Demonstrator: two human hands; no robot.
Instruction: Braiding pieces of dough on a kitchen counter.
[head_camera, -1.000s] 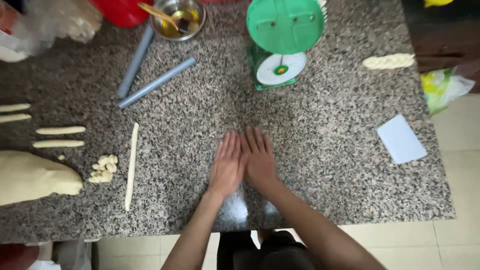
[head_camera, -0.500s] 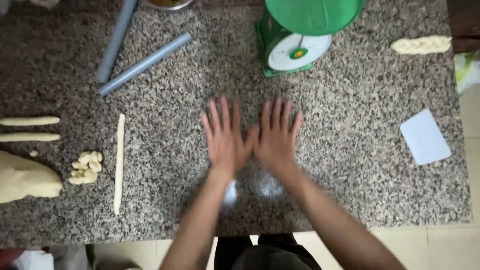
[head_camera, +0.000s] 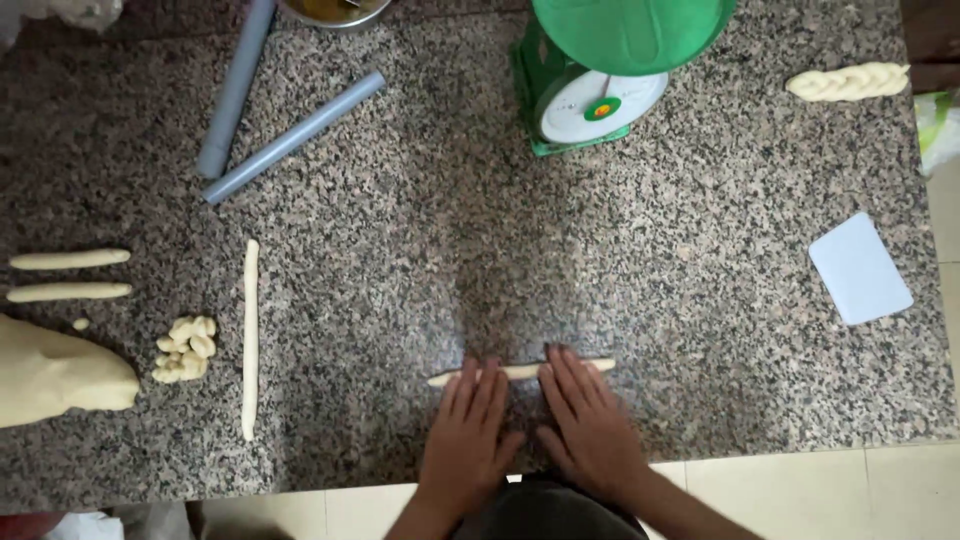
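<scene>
A: What are the hands doing?

B: The left hand (head_camera: 470, 430) and right hand (head_camera: 588, 425) are both lying open and flat, side by side, fingertips pressing on a thin dough rope (head_camera: 520, 372) that is stretching across the granite counter (head_camera: 420, 230) near its front edge.

A: Anything sitting in containers?

B: A metal bowl (head_camera: 335, 10) is peeking in at the top edge; something yellowish is showing inside, too cropped to tell. The green scale (head_camera: 610, 70) is carrying an empty-looking pan.

A: And elsewhere?

B: A dough mass (head_camera: 55, 375), short dough sticks (head_camera: 70, 275), a long strip (head_camera: 250, 340), a braided piece (head_camera: 848, 82), two grey pipes (head_camera: 270, 120) and a white scraper (head_camera: 860, 268) are lying about
</scene>
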